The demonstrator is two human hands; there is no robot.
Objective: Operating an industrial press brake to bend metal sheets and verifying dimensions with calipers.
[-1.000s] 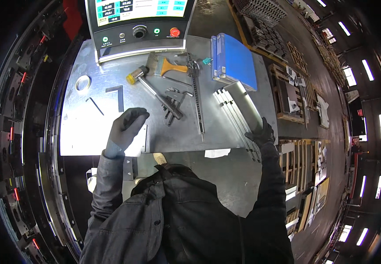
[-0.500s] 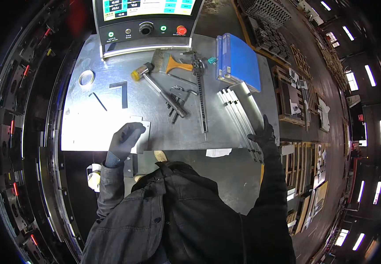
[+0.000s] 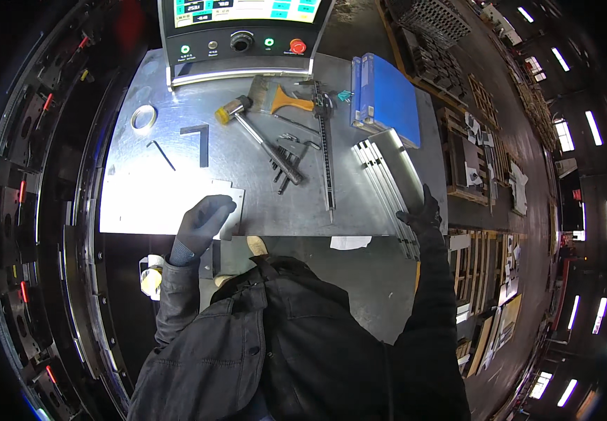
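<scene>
My right hand (image 3: 422, 215), in a dark glove, grips the near right part of a stack of bent metal panels (image 3: 382, 184) with thumb and fingers apart across it. The stack lies slanted at the table's right front, its near end past the edge. My left hand (image 3: 205, 220), also gloved, is curled closed over a flat sheet-metal plate (image 3: 232, 219) at the front edge. Whatever its fingers hold, if anything, is hidden. Strong glare washes out the sheet metal left of that hand.
On the metal table (image 3: 261, 214) lie a mallet (image 3: 260, 137), hex keys (image 3: 284, 172), a brush (image 3: 291, 102), a caliper (image 3: 326, 151), a square (image 3: 204, 144) and a tape roll (image 3: 143, 118). Blue binders (image 3: 387, 98) stand behind the panels. A control panel (image 3: 244, 45) sits at the back.
The whole view has shifted slightly, so the table and its tools appear a little further right. Both hands keep about the same places and grips.
</scene>
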